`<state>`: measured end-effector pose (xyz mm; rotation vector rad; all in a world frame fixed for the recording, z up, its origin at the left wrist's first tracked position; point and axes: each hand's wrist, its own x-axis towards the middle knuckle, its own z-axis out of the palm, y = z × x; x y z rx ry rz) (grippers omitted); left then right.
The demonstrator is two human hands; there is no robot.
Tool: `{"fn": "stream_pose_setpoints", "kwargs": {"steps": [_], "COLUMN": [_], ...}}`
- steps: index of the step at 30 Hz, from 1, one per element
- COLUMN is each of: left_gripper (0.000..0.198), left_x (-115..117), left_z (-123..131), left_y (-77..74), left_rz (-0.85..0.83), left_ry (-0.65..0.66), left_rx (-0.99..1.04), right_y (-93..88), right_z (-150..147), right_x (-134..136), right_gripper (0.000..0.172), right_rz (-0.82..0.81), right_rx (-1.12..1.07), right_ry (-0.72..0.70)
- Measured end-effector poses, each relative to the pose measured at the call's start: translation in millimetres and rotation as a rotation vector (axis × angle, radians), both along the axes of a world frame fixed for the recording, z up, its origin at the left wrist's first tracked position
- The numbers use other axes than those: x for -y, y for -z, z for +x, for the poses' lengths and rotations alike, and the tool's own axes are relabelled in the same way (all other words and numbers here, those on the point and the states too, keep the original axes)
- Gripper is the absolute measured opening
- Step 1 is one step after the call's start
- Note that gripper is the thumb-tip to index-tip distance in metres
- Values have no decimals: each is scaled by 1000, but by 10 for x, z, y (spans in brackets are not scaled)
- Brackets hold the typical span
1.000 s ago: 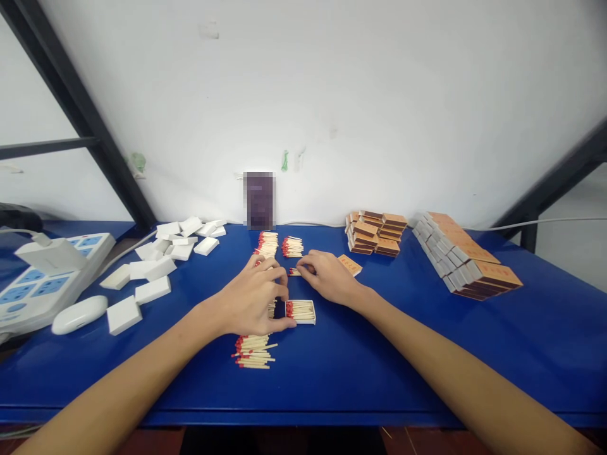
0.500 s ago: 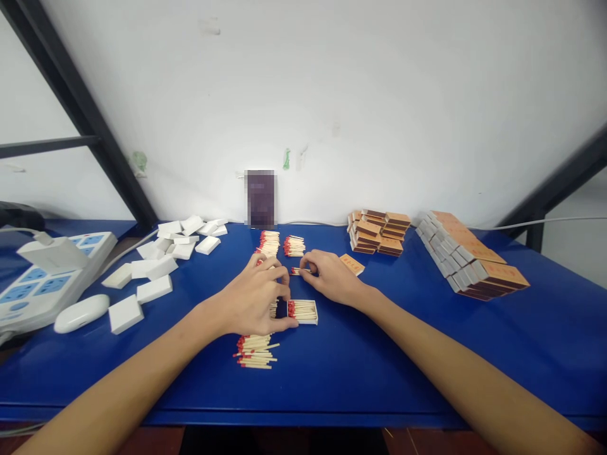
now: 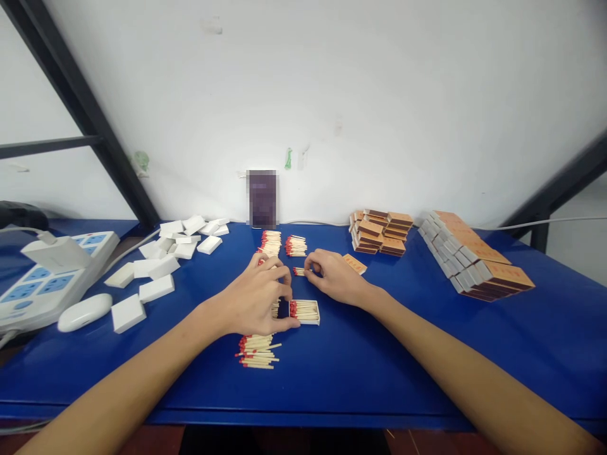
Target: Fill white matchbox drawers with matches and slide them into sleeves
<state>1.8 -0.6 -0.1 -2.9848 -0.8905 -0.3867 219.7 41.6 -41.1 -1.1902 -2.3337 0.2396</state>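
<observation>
A white matchbox tray [image 3: 310, 321] filled with red-tipped matches lies on the blue table. My left hand [image 3: 260, 297] is closed about the tray's left end, thumb at the near corner and a finger at the far corner. Just beyond the tray, my right hand [image 3: 334, 276] pinches a few matches [image 3: 298, 272] at the tabletop, its fingertips hiding their plain ends. Loose matches [image 3: 258, 351] lie in a pile on the near side of my left hand. More matches [image 3: 270, 243] form a stack behind that hand, partly covered by it, and a smaller pile [image 3: 296, 246] sits to its right.
An orange matchbox sleeve [image 3: 355, 263] lies beside my right hand. Stacked matchboxes [image 3: 382, 232] and a long block of sleeves [image 3: 478, 253] stand to the right. White trays [image 3: 156, 288], a white case [image 3: 85, 312] and a power strip [image 3: 57, 278] are on the left.
The whole view has shifted slightly. Both hands keep nearly the same positions, the left at the tray and the right at the few matches.
</observation>
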Motion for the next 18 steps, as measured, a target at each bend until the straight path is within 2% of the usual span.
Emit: {"fn": "stream_pose_setpoints", "kwargs": {"steps": [18], "left_gripper": [37], "left_x": [-4], "left_z": [4], "left_y": [7], "left_rz": [4], "left_ry": [-5], "left_rx": [-14], "right_y": [7], "right_z": [-42], "right_x": [-18], "right_gripper": [10], "right_rz": [2], "right_rx": [-5], "right_ry": [70]}}
